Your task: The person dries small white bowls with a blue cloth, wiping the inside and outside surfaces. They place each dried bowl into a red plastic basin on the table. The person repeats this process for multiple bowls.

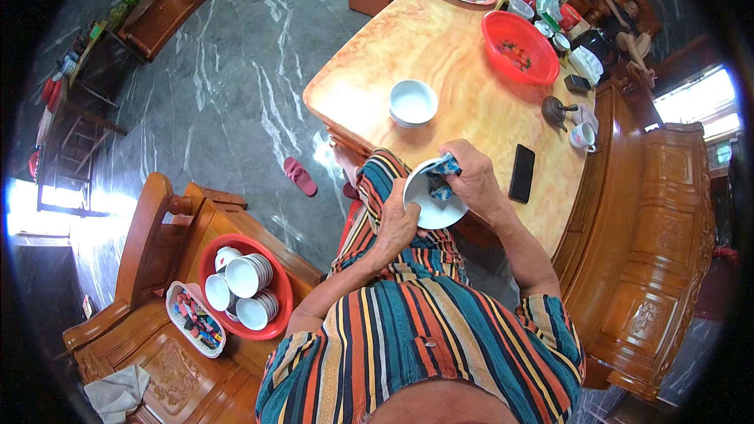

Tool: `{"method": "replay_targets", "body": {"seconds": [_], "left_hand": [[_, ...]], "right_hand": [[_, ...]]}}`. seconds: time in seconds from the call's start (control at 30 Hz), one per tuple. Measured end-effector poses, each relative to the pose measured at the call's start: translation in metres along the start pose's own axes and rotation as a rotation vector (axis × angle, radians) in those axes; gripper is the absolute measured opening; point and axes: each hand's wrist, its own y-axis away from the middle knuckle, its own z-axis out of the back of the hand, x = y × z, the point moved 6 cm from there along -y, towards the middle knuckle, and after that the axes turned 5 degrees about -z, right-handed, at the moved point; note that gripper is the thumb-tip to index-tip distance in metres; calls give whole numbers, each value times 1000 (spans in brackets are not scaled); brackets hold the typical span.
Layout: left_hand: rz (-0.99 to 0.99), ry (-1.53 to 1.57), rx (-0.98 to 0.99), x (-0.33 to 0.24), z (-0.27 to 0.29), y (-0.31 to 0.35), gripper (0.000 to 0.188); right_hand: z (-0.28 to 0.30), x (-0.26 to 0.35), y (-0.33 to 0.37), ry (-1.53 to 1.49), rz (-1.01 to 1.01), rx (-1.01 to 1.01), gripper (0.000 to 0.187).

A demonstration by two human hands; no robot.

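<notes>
The person is sitting at the near edge of a long wooden table (440, 47), holding a white bowl (430, 202) over the lap, just short of the table's near edge. The bowl is round, plain white, smooth inside and tilted so its opening is facing up toward the camera.

The left hand (395, 226) is gripping the bowl from below and the left, fingers curled closed around its underside and rim. The right hand (471, 180) is closed over a blue patterned cloth (441, 177), pressing it against the bowl's far rim and into its inside; part of the cloth is hanging inside the bowl.

On the table, just beyond the hands, a stack of white bowls (413, 102) is standing upright. A black phone (521, 173) is lying flat just to the right of the right hand. Farther right, a dark teapot (555, 111) and a small cup (582, 136) are standing near each other, and a red basin (520, 47) is sitting beyond them.

To the near left, on a wooden bench (157, 345), a red tub (245, 286) is holding more white bowls lying on their sides. A small tray of coloured items (195, 319) is touching its left side. A red slipper (299, 176) is lying on the grey marble floor (236, 86).
</notes>
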Motion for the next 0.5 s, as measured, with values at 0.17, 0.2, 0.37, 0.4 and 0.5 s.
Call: {"method": "replay_targets", "body": {"seconds": [0.17, 0.2, 0.37, 0.4, 0.5], "left_hand": [[-107, 3, -116, 4, 4, -3, 27], [-89, -52, -130, 3, 6, -1, 28], [-485, -383, -277, -24, 11, -3, 41], [-573, -427, -301, -30, 11, -3, 44], [-666, -463, -244, -41, 11, -1, 56]], "right_hand": [[-8, -16, 20, -240, -389, -167, 27], [-13, -21, 26, -343, -467, -207, 25], [-67, -36, 53, -1354, -636, -296, 27], [-79, -35, 59, -1507, -721, -266, 28], [-84, -34, 59, -1665, -714, -250, 31]]}}
